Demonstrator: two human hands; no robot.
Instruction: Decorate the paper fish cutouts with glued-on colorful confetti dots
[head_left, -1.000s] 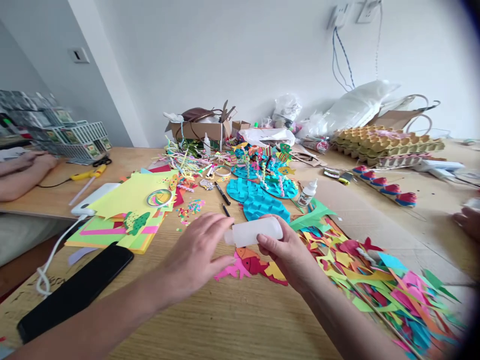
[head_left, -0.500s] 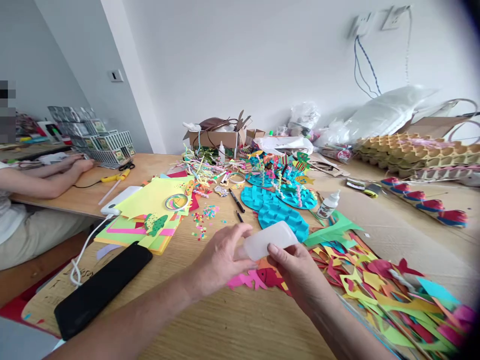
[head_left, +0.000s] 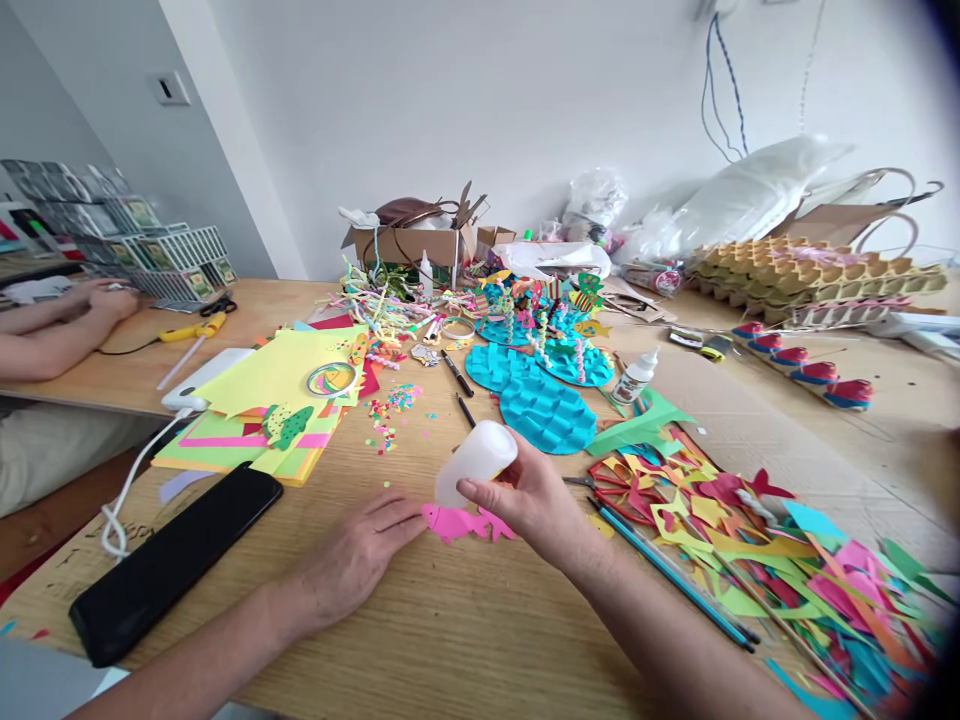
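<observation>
My right hand (head_left: 538,502) is wrapped round a white, translucent glue bottle (head_left: 477,458), tilted with its base up and its lower end toward the table. The bottle's tip is hidden. Just beneath it lies a pink paper fish (head_left: 453,523) with a small dark eye. My left hand (head_left: 360,552) rests on the wood with its fingers stretched out, their tips touching the fish's head end. Part of the fish is covered by my right hand. Behind the bottle is a round blue paper piece (head_left: 547,412), with a black pen (head_left: 457,373) to its left.
To the right are colourful paper scraps (head_left: 720,545), red-handled scissors (head_left: 619,488) and another glue bottle (head_left: 636,376). A black phone-like slab (head_left: 176,560) and stacked coloured paper (head_left: 247,370) are on the left. Another person's hands (head_left: 101,300) rest at the far left table.
My left hand has let go of the glue bottle and come down to the pink paper fish. My right hand has tipped the bottle over the fish. The whole view has shifted.
</observation>
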